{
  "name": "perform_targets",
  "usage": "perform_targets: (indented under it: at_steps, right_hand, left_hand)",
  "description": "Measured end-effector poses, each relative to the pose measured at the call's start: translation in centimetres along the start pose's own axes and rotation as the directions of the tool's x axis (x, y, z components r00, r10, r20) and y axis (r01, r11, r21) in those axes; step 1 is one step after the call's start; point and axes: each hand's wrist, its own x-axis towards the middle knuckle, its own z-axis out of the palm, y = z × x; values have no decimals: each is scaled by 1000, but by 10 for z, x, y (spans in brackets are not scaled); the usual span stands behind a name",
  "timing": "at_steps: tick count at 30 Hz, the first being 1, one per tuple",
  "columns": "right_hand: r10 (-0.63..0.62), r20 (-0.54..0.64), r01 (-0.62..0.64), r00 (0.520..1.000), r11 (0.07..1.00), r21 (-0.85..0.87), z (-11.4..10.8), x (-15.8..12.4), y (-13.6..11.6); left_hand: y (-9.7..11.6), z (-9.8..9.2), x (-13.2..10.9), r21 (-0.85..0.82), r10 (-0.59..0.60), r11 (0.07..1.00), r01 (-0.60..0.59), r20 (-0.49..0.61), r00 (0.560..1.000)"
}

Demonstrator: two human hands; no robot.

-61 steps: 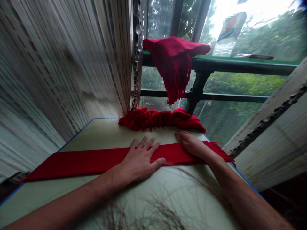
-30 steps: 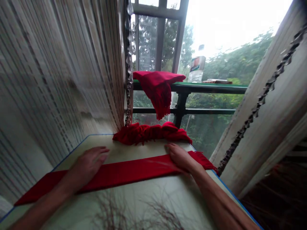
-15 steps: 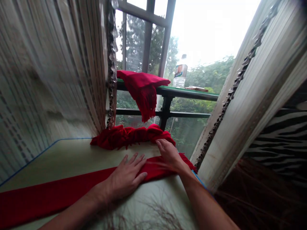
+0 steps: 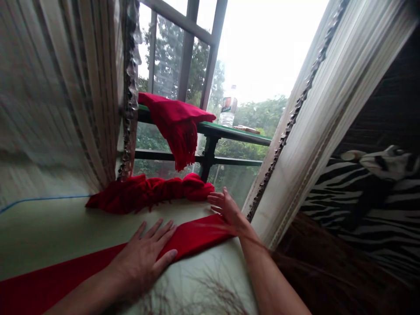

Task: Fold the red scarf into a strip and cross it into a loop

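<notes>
A long red scarf (image 4: 193, 234) lies in a flat strip across the pale green table (image 4: 210, 271). My left hand (image 4: 149, 247) rests flat on it with fingers spread. At the strip's right end is my right hand (image 4: 226, 205), fingers stretched out and pointing left; it covers that end of the scarf, and I cannot tell whether it touches the cloth. Behind both hands a bunched red scarf (image 4: 154, 190) lies along the table's far edge. Another red scarf (image 4: 177, 116) hangs folded over the window rail, its fringe dangling.
On the green rail (image 4: 243, 133) stand a plastic bottle (image 4: 229, 107) and a small flat object (image 4: 246, 129). Pale curtains (image 4: 295, 144) hang on both sides of the window. A zebra-striped item (image 4: 364, 192) is at the right. Loose hair strands cross the lower view.
The view has turned to the right, so things appear further left. My right hand has swung to the scarf's end, covering its fringe. My left hand still lies flat on the strip.
</notes>
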Motion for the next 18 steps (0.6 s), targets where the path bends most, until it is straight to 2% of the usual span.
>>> perform_targets:
  at_steps: [6, 13, 18]
  right_hand:
    - [-49, 7, 49, 999, 995, 83, 17, 7, 22]
    - [-111, 48, 103, 993, 984, 143, 17, 3, 23]
    - [-113, 52, 104, 992, 982, 157, 16, 1, 22]
  left_hand:
    - [-33, 29, -1, -12, 42, 999, -44, -158, 987]
    - [-42, 25, -18, 8, 42, 999, -41, -166, 985]
    - [-68, 26, -40, 31, 6, 1000, -1, -142, 990]
